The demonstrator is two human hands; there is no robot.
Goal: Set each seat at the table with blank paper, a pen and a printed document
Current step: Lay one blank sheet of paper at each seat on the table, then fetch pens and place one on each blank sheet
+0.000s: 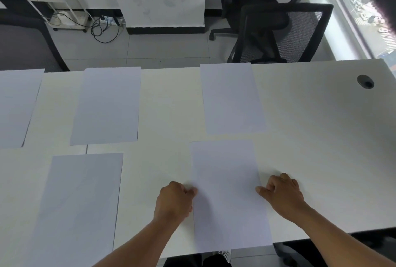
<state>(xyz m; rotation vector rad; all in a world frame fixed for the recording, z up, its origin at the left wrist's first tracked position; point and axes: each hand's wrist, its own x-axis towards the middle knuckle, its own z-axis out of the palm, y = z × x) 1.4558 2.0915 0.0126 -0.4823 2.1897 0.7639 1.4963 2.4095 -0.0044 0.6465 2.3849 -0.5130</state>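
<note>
Paper (229, 193) between both hands, touching.

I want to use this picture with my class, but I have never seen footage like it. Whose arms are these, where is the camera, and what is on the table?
There is no machine here. A person wears a camera on the head, so the one picture looks forward and down over their own two bare arms. The white table holds five blank sheets; no pens or printed pages are visible. The left hand and the right hand sit at either side edge of the nearest sheet, fingers curled, touching it. Whether they pinch it or only steady it is unclear. Two black office chairs stand beyond the far edge.
</note>
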